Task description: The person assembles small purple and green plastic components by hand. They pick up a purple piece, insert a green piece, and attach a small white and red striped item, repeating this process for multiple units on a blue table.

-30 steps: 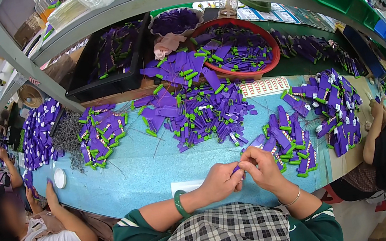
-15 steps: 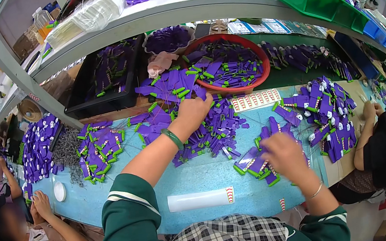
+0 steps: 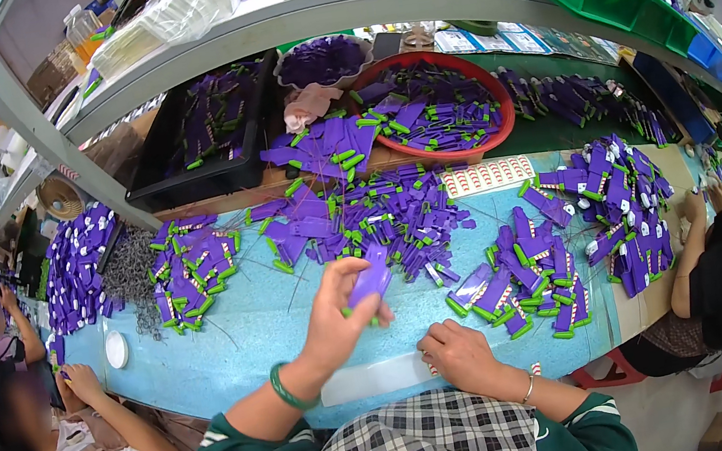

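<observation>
My left hand (image 3: pixel 329 322) is closed around a flat purple plastic piece (image 3: pixel 371 275) with a green end, held above the blue table. Below it, near the table's front edge, lies a white backing strip (image 3: pixel 366 381) with red-marked stickers at its right end. My right hand (image 3: pixel 461 356) rests at that end, fingers curled and pinching there; they mostly cover the stickers. Just beyond my left hand spreads a heap of purple pieces with green ends (image 3: pixel 412 222). To the right of it lies a pile of stickered purple pieces (image 3: pixel 526 271).
A red basin (image 3: pixel 508 115), a black tray (image 3: pixel 153 196) and a white bowl (image 3: pixel 282 74) hold purple parts under the shelf (image 3: pixel 304 29). A sheet of red-marked stickers (image 3: pixel 489 175) lies behind. More piles stand left and right. Co-workers sit at both sides.
My left hand has come back from the heap toward me, now with a purple piece in it. My right hand has moved from the right-hand pile to the sticker strip's end.
</observation>
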The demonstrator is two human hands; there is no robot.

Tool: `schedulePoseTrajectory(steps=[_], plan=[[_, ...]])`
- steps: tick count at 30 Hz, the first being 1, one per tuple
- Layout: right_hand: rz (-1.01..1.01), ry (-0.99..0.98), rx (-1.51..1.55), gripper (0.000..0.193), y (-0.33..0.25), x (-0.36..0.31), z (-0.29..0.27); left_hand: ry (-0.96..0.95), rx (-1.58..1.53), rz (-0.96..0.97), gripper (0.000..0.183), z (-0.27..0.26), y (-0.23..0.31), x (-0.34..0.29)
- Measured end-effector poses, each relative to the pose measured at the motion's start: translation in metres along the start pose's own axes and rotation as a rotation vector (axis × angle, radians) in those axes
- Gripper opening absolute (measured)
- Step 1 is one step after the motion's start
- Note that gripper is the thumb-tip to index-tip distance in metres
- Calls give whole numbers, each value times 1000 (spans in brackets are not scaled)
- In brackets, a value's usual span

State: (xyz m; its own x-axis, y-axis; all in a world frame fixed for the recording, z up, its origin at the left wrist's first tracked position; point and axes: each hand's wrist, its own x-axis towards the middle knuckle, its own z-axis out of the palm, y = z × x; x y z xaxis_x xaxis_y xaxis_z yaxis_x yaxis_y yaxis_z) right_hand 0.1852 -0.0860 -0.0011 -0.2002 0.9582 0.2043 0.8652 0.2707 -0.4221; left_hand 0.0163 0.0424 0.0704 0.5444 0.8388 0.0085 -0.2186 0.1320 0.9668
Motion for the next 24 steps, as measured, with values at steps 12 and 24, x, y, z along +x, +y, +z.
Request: schedulePoseTrajectory(steps=[12, 24], plan=[[122, 53, 629, 11, 5, 18, -19, -135, -8, -332, 20, -22, -98, -57], [150, 275, 630, 23, -19, 41, -55, -127, 88, -268, 10, -2, -46, -38]])
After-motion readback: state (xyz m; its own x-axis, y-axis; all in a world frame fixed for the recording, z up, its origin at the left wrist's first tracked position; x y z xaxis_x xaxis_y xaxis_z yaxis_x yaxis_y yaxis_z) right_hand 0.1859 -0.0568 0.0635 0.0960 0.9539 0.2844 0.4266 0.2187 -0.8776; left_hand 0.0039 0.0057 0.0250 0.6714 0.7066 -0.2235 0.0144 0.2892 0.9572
